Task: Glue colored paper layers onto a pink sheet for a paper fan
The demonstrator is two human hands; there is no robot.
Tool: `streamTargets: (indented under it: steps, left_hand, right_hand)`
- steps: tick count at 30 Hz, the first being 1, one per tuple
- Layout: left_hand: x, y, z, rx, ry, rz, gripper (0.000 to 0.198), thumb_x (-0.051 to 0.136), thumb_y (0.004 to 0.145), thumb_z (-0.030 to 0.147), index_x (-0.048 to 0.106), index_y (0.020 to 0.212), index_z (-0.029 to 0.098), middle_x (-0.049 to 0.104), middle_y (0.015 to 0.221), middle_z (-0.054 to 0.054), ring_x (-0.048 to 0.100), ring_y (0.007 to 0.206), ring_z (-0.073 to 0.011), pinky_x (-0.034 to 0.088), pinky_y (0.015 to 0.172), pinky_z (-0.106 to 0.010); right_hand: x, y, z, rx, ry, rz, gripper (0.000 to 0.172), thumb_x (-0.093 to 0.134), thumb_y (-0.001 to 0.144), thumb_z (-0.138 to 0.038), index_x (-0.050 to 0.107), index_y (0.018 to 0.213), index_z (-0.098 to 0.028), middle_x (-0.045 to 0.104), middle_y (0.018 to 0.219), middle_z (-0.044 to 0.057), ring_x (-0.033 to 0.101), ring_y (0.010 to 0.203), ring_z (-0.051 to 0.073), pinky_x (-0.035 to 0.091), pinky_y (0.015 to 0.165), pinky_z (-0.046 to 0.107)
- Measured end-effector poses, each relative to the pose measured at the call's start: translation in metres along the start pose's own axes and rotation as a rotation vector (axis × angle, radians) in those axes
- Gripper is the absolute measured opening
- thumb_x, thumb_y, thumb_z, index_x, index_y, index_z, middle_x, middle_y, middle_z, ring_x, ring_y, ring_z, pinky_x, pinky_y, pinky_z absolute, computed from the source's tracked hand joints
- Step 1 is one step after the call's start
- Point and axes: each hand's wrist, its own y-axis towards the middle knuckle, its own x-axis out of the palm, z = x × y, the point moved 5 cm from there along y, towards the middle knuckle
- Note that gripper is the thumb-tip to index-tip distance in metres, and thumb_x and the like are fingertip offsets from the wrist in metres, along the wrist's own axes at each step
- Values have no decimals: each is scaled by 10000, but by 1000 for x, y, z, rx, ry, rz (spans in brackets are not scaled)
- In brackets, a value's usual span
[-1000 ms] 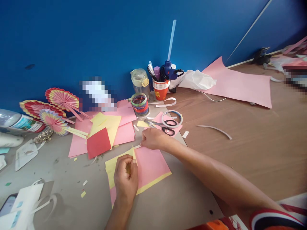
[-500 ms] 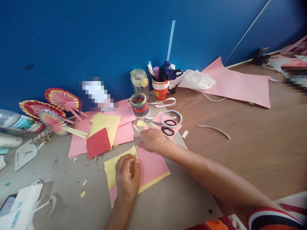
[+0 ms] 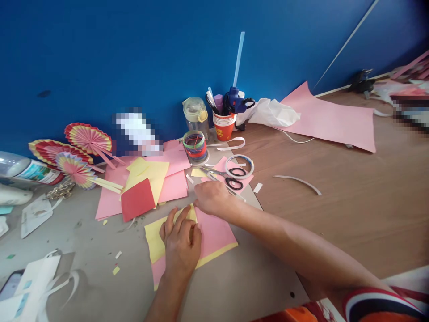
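Note:
A pink sheet of paper with yellow paper along its left part and a thin yellow strip on its near edge lies on the grey table mat. On the yellow part rests my left hand, fingers apart and pressing down. At the sheet's far edge my right hand is closed, its fingertips mostly hidden at the paper's edge. Just beyond it are black-handled scissors and a white roll of tape on a small pink piece.
Pink, yellow and red sheets lie at the back left, beside folded paper fans. An orange cup with pens and a blue glue gun stands by the blue wall, next to a bottle. A large pink sheet lies at right.
My left hand has moved slightly right, and its fingers have spread from a curled, pinched shape. My right hand stays almost in place at the paper's far edge.

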Motion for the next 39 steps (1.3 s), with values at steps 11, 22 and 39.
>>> streamTargets:
  steps: [11, 22, 39]
  left_hand:
    - [2, -1, -4, -35, 11, -27, 130, 527, 822, 176, 501, 709, 233, 686, 1155, -36, 512, 1183, -292, 317, 919, -437]
    - [4, -2, -3, -54, 15, -25, 118, 526, 818, 171, 507, 714, 224, 684, 1157, -49, 507, 1186, -294, 304, 945, -437]
    - [1, -2, -8, -137, -110, 3, 104, 519, 815, 171, 513, 725, 224, 708, 1086, -58, 528, 1170, -278, 322, 963, -449]
  right_hand:
    - [5, 3, 10, -9, -15, -38, 282, 535, 804, -179, 670, 1041, -106, 699, 1014, 183, 683, 910, 279, 532, 714, 318]
    - [6, -6, 12, -57, -50, -6, 280, 481, 805, -154, 660, 1018, -124, 709, 960, 153, 682, 899, 275, 534, 709, 329]
    - [-6, -6, 10, -38, 28, -64, 262, 500, 777, -143, 690, 957, -134, 709, 977, 152, 669, 912, 280, 510, 705, 323]
